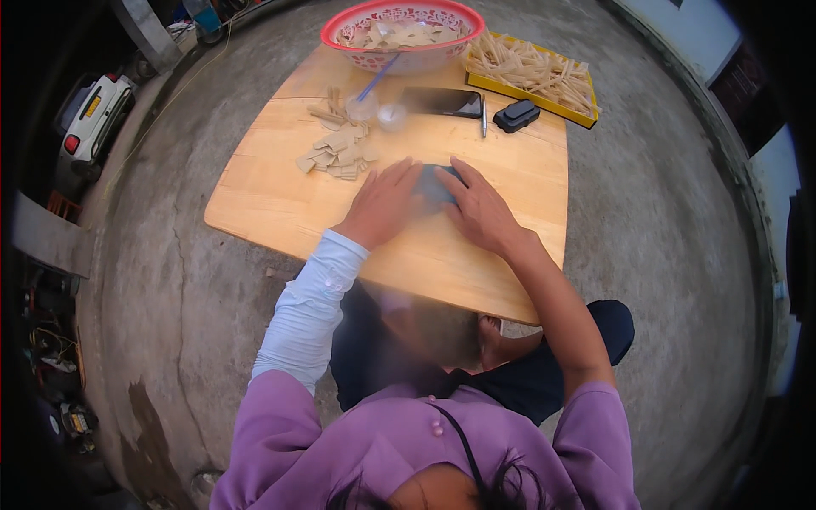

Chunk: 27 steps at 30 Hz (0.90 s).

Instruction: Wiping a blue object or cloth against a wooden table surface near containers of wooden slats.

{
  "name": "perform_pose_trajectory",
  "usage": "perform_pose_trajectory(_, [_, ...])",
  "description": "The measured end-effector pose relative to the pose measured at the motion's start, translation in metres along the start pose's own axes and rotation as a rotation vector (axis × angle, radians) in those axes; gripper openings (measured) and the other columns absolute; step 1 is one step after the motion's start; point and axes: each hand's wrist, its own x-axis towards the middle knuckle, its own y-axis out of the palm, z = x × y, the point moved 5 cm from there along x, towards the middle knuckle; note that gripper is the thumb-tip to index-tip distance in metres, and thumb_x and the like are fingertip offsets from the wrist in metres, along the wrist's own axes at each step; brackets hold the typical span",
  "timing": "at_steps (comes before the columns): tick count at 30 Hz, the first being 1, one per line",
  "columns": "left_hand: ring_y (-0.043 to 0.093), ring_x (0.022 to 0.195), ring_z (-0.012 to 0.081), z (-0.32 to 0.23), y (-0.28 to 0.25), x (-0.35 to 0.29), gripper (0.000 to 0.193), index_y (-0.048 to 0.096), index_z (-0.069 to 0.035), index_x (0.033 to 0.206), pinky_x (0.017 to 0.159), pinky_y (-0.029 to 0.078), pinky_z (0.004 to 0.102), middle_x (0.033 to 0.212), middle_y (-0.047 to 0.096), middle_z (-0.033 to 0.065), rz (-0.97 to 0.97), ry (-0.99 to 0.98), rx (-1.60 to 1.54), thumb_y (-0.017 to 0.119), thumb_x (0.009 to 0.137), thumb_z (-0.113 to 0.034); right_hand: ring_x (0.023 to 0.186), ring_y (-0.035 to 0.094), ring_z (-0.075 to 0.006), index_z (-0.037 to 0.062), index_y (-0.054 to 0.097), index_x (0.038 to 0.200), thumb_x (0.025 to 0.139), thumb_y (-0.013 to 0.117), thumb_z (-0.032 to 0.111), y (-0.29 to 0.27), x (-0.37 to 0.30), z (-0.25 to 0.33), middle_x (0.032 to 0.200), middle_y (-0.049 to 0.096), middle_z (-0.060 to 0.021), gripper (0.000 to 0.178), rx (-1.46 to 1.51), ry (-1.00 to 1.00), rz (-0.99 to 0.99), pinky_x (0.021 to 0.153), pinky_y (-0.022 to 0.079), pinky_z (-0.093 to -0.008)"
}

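A dark blue-green flat piece point(436, 184), blurred by haze, lies on the wooden table between my two hands. My left hand point(384, 204) rests at its left edge with fingers stretched forward. On the other side, my right hand point(483, 206) lies with fingers extended, its thumb side reaching over the piece. Both palms face down, so what may be under the fingers is hidden. Just beyond my left hand is a loose pile of small tan, flat pieces point(337, 153).
On the wooden table point(289, 187) stand a red-rimmed basin point(387, 58) of tan pieces and a yellow tray point(531, 102) of thin tan strips. A black phone point(455, 103), a pen point(484, 116), a black case point(516, 116) and a small whitish round container point(391, 116) lie nearer.
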Motion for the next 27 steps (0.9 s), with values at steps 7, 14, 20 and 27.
perform_pose_trajectory(7, [0.049, 0.125, 0.0332, -0.002, -0.006, -0.024, 0.045, 0.049, -0.004, 0.132, 0.109, 0.032, 0.0482, 0.136, 0.051, 0.0160, -0.052, -0.042, -0.262, 0.061, 0.091, -0.018, 0.091, 0.058, -0.0346, 0.0000, 0.060, 0.104, 0.089, 0.062, 0.014, -0.025, -0.020, -0.011, 0.108, 0.059, -0.0181, 0.020, 0.154, 0.163, -0.151, 0.079, 0.048, -0.0394])
perform_pose_trajectory(14, [0.062, 0.085, 0.0135, -0.005, -0.032, -0.013, 0.024, 0.061, -0.004, 0.113, 0.080, 0.048, 0.0278, 0.092, 0.067, 0.0056, -0.149, -0.157, -0.736, 0.059, 0.094, -0.019, 0.066, 0.055, -0.0136, 0.0025, 0.062, 0.098, 0.096, 0.054, 0.022, -0.069, -0.023, 0.011, 0.073, 0.057, -0.0048, 0.021, 0.640, 0.342, -0.171, 0.063, 0.045, -0.0271])
perform_pose_trajectory(20, [0.059, 0.079, 0.0113, -0.011, -0.039, 0.012, 0.027, 0.060, -0.001, 0.113, 0.073, 0.047, 0.0261, 0.087, 0.066, 0.0072, -0.204, -0.172, -1.000, 0.055, 0.097, -0.022, 0.071, 0.053, -0.0053, 0.0012, 0.061, 0.099, 0.097, 0.057, 0.024, -0.088, -0.010, -0.004, 0.080, 0.060, -0.0002, 0.023, 1.033, 0.379, -0.239, 0.063, 0.044, -0.0210])
perform_pose_trajectory(27, [0.059, 0.104, 0.0343, -0.015, -0.018, -0.001, 0.027, 0.060, -0.003, 0.114, 0.087, 0.048, 0.0393, 0.114, 0.060, 0.0180, -0.266, -0.082, -0.369, 0.058, 0.089, -0.013, 0.105, 0.060, -0.0304, -0.0008, 0.057, 0.119, 0.096, 0.055, 0.022, -0.052, -0.033, -0.022, 0.115, 0.060, -0.0180, 0.033, 0.370, 0.319, -0.261, 0.085, 0.050, -0.0392])
